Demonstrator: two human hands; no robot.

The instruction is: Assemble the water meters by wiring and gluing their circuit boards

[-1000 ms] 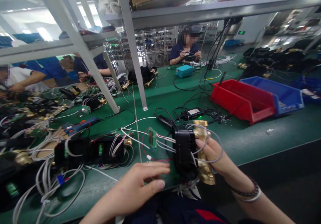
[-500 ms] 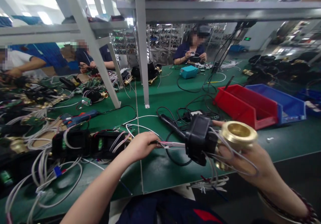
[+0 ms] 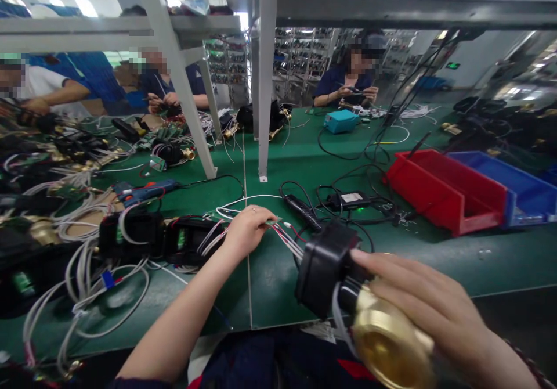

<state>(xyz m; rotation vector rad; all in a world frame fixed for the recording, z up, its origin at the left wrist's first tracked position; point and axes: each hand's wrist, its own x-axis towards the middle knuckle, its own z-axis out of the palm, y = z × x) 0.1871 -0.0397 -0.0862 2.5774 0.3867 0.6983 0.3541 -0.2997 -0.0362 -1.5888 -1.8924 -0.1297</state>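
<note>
My right hand (image 3: 430,302) grips a brass valve body (image 3: 387,342) that carries a black plastic housing (image 3: 324,267); the brass opening is tilted down toward me. Several thin wires (image 3: 287,244) run from the housing to a small green circuit board (image 3: 274,222), which my left hand (image 3: 250,229) pinches between thumb and fingers. A grey cable (image 3: 337,316) hangs beside the brass part. Left of my left hand lie open black housings (image 3: 191,241) with green boards and wires in them.
A red bin (image 3: 444,191) and a blue bin (image 3: 513,186) stand at the right. A blue power screwdriver (image 3: 148,191) and grey cable bundles lie left. A black screwdriver (image 3: 302,209) and a black adapter (image 3: 350,200) lie ahead. Shelf posts (image 3: 264,87) rise from the table; people work beyond.
The valve body has come down and toward me, its opening now tilted. My right hand has shifted from under it to its side. My left hand has risen slightly with the board.
</note>
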